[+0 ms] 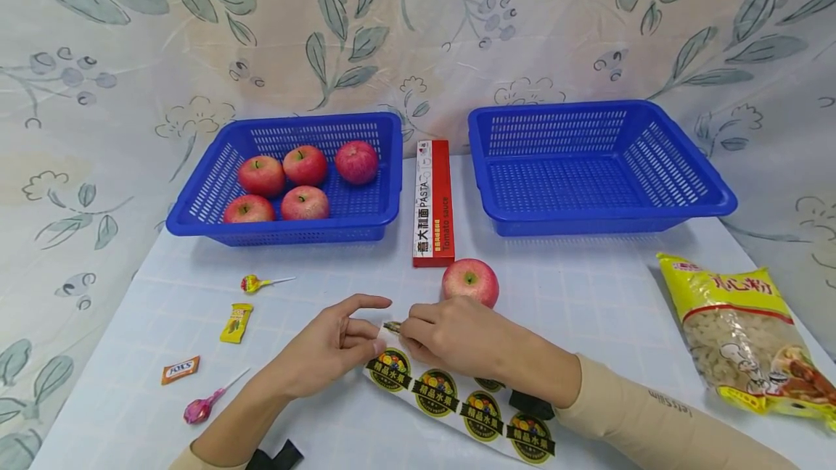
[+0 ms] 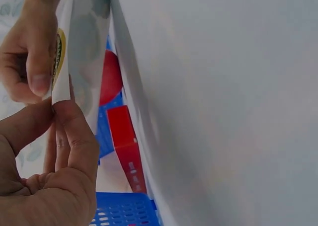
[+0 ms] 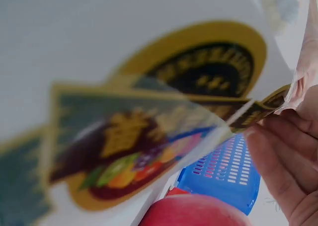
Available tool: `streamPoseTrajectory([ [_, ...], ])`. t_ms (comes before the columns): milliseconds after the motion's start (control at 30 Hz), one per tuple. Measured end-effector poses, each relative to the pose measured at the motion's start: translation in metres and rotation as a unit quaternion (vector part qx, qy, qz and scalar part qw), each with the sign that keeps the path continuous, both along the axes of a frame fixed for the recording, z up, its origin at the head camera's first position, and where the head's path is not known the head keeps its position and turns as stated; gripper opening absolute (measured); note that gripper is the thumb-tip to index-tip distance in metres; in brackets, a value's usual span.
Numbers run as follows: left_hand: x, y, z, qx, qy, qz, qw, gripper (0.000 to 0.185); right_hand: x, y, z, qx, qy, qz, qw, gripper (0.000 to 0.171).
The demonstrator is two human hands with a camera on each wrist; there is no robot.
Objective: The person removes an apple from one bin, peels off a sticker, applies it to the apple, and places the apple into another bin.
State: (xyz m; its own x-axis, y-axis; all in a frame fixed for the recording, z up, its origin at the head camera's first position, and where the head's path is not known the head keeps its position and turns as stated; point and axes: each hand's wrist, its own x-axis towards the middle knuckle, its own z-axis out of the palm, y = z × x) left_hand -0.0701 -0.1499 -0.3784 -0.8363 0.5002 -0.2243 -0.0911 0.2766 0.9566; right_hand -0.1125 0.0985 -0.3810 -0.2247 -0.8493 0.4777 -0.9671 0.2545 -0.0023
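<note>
A white sheet of round fruit stickers (image 1: 436,392) lies slantwise under both hands, marked in black, gold and fruit colours. My left hand (image 1: 329,350) pinches its upper left corner between thumb and fingers, as the left wrist view confirms. Over the sheet's top edge, my right hand (image 1: 466,336) has curled fingers and pinches the edge of a sticker (image 1: 392,326) lifting from the backing. In the right wrist view the sheet (image 3: 198,62) stands close to the camera, its edge bending near fingertips. A red apple (image 1: 470,280) sits just beyond my right hand.
At the back left, a blue basket (image 1: 385,198) holds several apples; another blue basket (image 1: 555,187) stands back right. Between them lies a pasta box (image 1: 434,201). Candies and lollipops (image 1: 204,408) are scattered on the left, with a yellow food bag (image 1: 744,339) at right.
</note>
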Motion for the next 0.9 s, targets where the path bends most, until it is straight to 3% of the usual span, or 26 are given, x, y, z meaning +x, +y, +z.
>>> streamPoseTrajectory([
  [233,0.001,-0.009,-0.003,-0.014,-0.031,0.009,0.9994,0.06,-0.006,0.007,0.007,-0.06,-0.067,0.019,0.996,0.01],
  [367,0.004,-0.02,-0.003,-0.02,-0.032,0.0,0.9993,0.062,-0.009,0.012,0.011,-0.102,-0.096,0.041,0.989,0.009],
  [500,0.009,-0.033,-0.001,-0.036,-0.031,-0.004,0.9989,0.063,-0.012,0.017,0.014,-0.142,-0.101,0.059,0.983,0.004],
  [633,0.012,-0.046,-0.001,-0.083,-0.019,0.003,0.9964,0.064,-0.013,0.022,0.016,-0.167,-0.075,0.062,0.981,0.02],
  [767,0.015,-0.055,-0.001,-0.19,0.032,0.014,0.9812,0.062,-0.012,0.029,0.016,-0.178,-0.063,0.06,0.98,0.026],
  [900,0.021,-0.065,0.0,-0.252,0.056,-0.012,0.9659,0.058,-0.008,0.036,0.014,-0.185,-0.062,0.047,0.98,0.025],
])
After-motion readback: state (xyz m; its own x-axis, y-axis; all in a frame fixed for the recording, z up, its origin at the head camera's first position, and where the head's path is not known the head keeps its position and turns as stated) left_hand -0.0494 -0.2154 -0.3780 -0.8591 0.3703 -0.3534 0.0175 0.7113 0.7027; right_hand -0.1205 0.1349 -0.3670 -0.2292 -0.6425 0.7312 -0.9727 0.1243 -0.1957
